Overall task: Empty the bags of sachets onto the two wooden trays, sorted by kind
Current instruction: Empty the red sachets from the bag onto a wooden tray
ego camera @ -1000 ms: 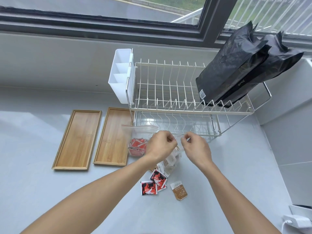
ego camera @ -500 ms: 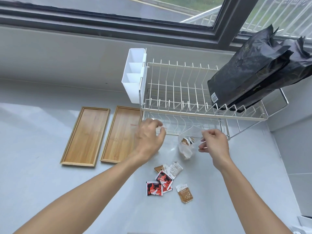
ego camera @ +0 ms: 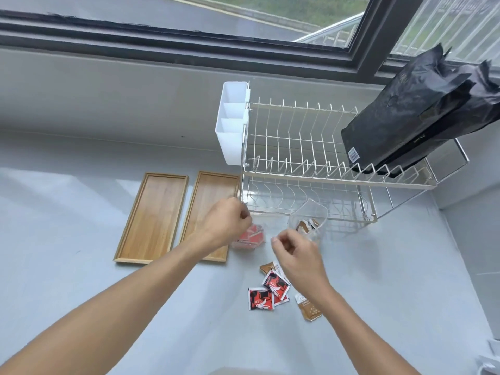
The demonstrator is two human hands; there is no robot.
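- Since half a second ago, both hands have drawn closer together over the grey tabletop (ego camera: 81,280).
- Both wooden trays (ego camera: 153,217) sit bare, left.
- Left hand (ego camera: 226,221) pinches the red-sachet bag (ego camera: 250,238); it could spill.
- Right hand (ego camera: 295,255) is curled; grip unclear, beside the brown-sachet bag (ego camera: 308,220).
- Loose sachets (ego camera: 273,288) already mix kinds.

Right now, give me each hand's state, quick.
Left hand: curled shut, pinching the clear bag of red sachets at its top.
Right hand: fingers curled shut; whether it grips the clear bag of brown sachets cannot be told.
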